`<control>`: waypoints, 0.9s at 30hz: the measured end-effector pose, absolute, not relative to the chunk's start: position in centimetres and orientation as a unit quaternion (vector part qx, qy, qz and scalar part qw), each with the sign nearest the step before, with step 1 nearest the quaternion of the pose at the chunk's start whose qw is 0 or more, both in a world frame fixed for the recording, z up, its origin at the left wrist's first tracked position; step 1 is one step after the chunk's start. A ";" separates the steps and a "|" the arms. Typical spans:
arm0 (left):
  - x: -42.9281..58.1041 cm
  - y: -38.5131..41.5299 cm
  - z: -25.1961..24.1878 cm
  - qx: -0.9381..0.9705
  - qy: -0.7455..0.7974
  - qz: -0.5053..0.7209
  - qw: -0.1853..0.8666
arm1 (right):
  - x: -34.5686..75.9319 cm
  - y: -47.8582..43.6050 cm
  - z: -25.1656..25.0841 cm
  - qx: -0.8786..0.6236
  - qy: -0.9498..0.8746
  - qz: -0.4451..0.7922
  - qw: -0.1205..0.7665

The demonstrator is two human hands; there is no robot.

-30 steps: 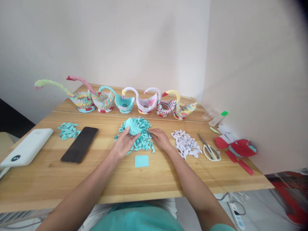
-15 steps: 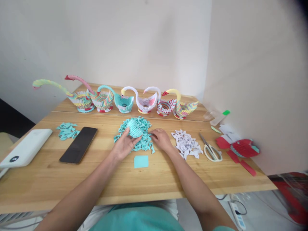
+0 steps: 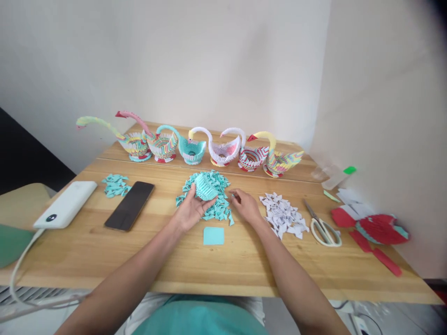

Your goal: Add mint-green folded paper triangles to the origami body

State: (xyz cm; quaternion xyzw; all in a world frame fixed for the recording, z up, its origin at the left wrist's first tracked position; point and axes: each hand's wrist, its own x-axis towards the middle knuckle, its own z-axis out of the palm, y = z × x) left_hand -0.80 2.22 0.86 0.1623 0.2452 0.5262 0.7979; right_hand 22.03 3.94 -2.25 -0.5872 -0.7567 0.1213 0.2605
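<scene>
So the left hand (image 3: 191, 209) has the turquoise pleated piece (image 3: 206, 187), fingers curled under it with the thumb up the near side. It's in front of the heap of loose turquoise folds (image 3: 218, 210) mid-worktop (image 3: 240, 272); can't tell if it's actually touching them. That cupped hold looks right to me: supports the body without pinching the rows, and squashed folds would probably loosen.

The right hand (image 3: 246, 204) is just off the heap's right side, thumb and index close together. There's a hint of turquoise at the tips, but it's too small to tell if they've got a fold. If they do, I'd hold it lightly by the edges so the points don't bend, and steady the left before pushing anything on.

White folds (image 3: 283, 216) and scissors (image 3: 324, 230) are well off to the right, so there's elbow room imo.
</scene>
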 end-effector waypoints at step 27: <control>-0.9 2.3 0.5 0.132 0.197 0.530 0.814 | 22.5 4.4 -3.2 -0.591 -0.734 0.169 0.287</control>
